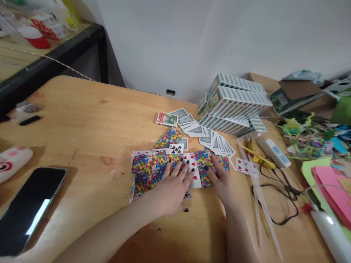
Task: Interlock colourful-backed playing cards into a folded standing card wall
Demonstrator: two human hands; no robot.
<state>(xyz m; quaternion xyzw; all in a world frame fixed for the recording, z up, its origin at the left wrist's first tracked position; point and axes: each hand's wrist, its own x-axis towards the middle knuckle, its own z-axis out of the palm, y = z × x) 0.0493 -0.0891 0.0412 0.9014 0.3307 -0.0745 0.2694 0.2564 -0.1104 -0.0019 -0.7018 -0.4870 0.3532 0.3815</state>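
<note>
Desk (203, 230), near side: left hand (171, 191) palm down, fingers spread wide; right hand (222, 180) across from it, thumb and forefinger parted over the strip's right end. Neither seems to grip. A card (188, 194) peeks out by the left hand; how it sits underneath, cannot tell.

Below the fingertips: patterned strip (159, 170), in panels, with a face-up hearts card (196, 181) across it. Judgement: press with finger pads rather than palm, steady the left panels, square the right end against the card, keep edges from riding up.

Beyond: clubs card (176, 148) at the strip's far edge, triangular patterned piece (168, 138) behind; best not nudged. Farther, loose face-down cards (196, 129), then stacked boxes (238, 102). Short strokes suit.
</note>
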